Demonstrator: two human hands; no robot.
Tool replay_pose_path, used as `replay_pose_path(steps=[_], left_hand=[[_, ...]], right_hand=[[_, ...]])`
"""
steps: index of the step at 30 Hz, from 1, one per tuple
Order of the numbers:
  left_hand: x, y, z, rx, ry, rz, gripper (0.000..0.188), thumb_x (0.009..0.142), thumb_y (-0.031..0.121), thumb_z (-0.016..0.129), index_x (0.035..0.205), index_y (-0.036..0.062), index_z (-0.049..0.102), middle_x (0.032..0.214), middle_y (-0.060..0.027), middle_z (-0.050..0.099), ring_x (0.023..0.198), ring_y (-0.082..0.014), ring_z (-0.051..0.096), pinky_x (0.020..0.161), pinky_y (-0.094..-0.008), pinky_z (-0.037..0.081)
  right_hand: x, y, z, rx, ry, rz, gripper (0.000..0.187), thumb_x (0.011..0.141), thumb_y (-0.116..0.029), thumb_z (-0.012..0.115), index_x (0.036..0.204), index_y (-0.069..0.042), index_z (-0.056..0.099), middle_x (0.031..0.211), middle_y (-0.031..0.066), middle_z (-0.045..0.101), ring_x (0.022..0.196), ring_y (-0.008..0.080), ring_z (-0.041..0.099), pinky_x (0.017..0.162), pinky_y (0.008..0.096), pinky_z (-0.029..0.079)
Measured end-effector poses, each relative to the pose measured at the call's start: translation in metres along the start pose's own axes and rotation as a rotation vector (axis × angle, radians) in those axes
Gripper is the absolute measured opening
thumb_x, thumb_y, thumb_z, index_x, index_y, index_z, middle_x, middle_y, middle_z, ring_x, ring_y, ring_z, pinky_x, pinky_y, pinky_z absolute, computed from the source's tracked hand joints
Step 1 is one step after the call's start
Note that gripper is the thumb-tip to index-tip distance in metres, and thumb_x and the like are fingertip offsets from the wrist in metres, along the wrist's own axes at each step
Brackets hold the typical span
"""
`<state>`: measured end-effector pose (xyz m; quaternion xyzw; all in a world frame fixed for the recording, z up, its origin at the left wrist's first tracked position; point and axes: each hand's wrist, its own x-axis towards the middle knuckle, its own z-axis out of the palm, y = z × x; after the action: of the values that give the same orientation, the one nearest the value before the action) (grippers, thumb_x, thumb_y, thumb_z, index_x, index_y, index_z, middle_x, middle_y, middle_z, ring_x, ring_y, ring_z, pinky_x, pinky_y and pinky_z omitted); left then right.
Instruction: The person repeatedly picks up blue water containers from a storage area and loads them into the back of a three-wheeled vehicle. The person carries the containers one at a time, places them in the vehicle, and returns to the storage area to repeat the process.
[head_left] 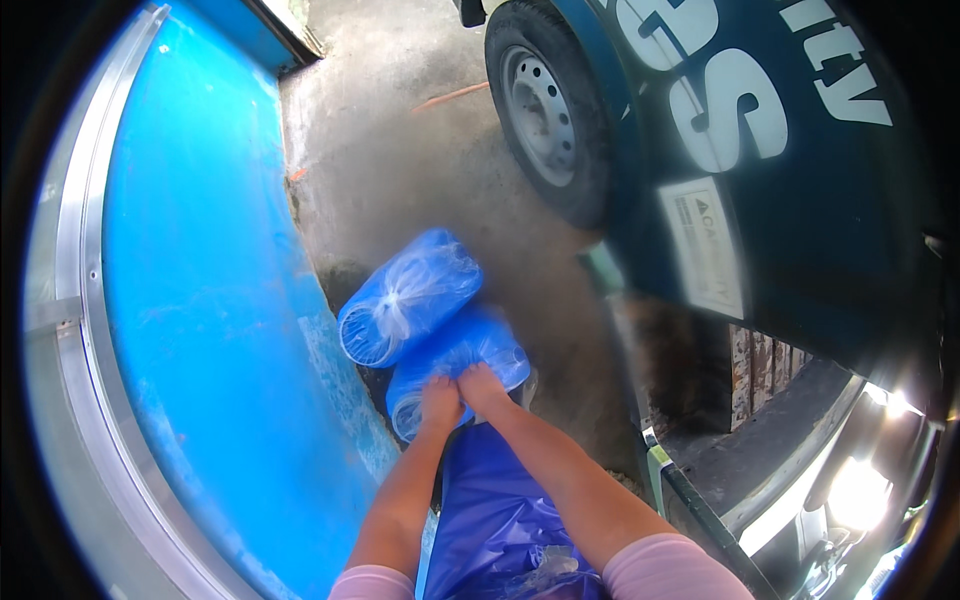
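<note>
Two big blue cylinders in clear plastic lie on their sides at mid-picture; they look like water jugs. On the nearer blue cylinder point(498, 348) both my hands rest close together. My left hand point(441, 402) has its fingers curled in at the plastic on its near side. Just right of it, my right hand point(484, 391) grips the wrap the same way; the fingertips of both are partly hidden. The farther blue cylinder point(430, 275) lies against the nearer one, its plastic gathered in a whitish bunch; neither hand touches it.
A blue wall point(210, 280) with a metal frame point(75, 230) runs along my left. On the right stands a dark green vehicle point(800, 220) with a wheel point(545, 110). A metal rail point(660, 470) is near my right. Concrete floor point(390, 110) stretches ahead. A shiny purple-blue apron point(500, 510) hangs below my arms.
</note>
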<state>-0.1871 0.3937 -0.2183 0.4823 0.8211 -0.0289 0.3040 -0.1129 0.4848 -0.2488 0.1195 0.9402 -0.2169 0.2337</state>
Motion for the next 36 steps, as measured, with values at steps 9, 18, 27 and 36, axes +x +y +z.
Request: replay_pose_path(steps=[9,18,27,36], left_hand=[[0.010,0.004,-0.003,-0.031,0.012,0.001,0.021,0.068,0.022,0.061,0.084,0.0073,0.058,0.090,-0.0100,0.059,0.092,-0.0275,0.053,0.078,-0.0414,0.041],[0.011,-0.005,0.008,-0.095,0.167,0.084,0.020,0.066,0.024,0.060,0.078,0.0077,0.057,0.083,-0.0098,0.057,0.087,-0.0286,0.053,0.075,-0.0416,0.040],[0.012,-0.011,0.022,-0.094,0.255,0.122,0.024,0.064,0.028,0.061,0.074,0.0071,0.056,0.077,-0.0095,0.055,0.083,-0.0296,0.053,0.075,-0.0423,0.041],[0.009,-0.009,0.017,-0.103,0.269,0.137,0.023,0.064,0.030,0.063,0.072,0.0089,0.058,0.076,-0.0080,0.058,0.084,-0.0279,0.054,0.072,-0.0415,0.041]], right_hand=[[0.006,-0.002,-0.001,0.034,-0.045,0.063,0.013,0.073,-0.014,0.056,0.076,-0.010,0.068,0.084,0.0050,0.066,0.089,0.0188,0.057,0.082,0.0310,0.039],[0.006,-0.003,0.002,0.020,0.002,0.057,0.011,0.073,-0.011,0.055,0.076,-0.011,0.065,0.084,0.0052,0.063,0.089,0.0193,0.056,0.081,0.0315,0.038],[0.006,-0.003,-0.002,0.018,-0.028,0.065,0.013,0.074,-0.015,0.054,0.076,-0.011,0.066,0.085,0.0036,0.063,0.091,0.0178,0.055,0.082,0.0314,0.037],[0.007,-0.006,-0.007,-0.011,-0.101,0.121,0.013,0.074,-0.015,0.054,0.075,-0.011,0.067,0.086,0.0044,0.064,0.090,0.0186,0.056,0.084,0.0311,0.037]])
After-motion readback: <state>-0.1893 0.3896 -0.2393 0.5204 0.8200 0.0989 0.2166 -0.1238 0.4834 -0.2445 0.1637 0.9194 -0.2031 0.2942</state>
